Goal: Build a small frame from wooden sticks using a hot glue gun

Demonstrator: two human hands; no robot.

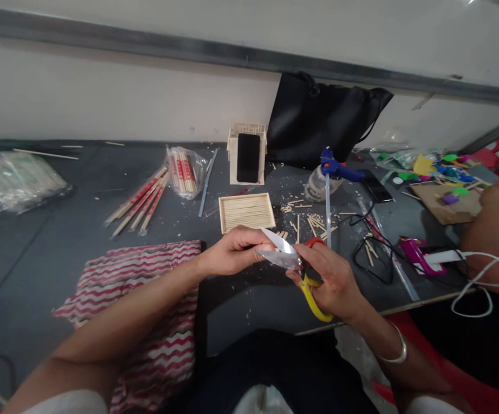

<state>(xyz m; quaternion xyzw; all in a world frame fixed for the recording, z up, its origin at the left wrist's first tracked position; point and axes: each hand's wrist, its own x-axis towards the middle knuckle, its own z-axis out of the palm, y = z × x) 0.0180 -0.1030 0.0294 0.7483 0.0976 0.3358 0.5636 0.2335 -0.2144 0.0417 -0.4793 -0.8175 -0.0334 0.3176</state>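
My right hand (333, 279) is closed round the yellow and red handles of a pair of scissors (290, 259), whose silver blades are spread apart and point left. My left hand (234, 250) is curled in a pinch right at the blades; whatever it holds there is too small to make out. Just beyond my hands lies a flat square panel of glued wooden sticks (246, 211), with several cut stick pieces (310, 221) scattered to its right.
A red-and-white striped cloth (146, 287) lies at front left. Behind are wrapped chopsticks (139, 201), a bag of chopsticks (183, 171), a phone in a stick-built holder (248, 154), a black bag (318, 118), a blue glue gun (336, 169), cables (374, 253) and another person's arm (491, 230) at right.
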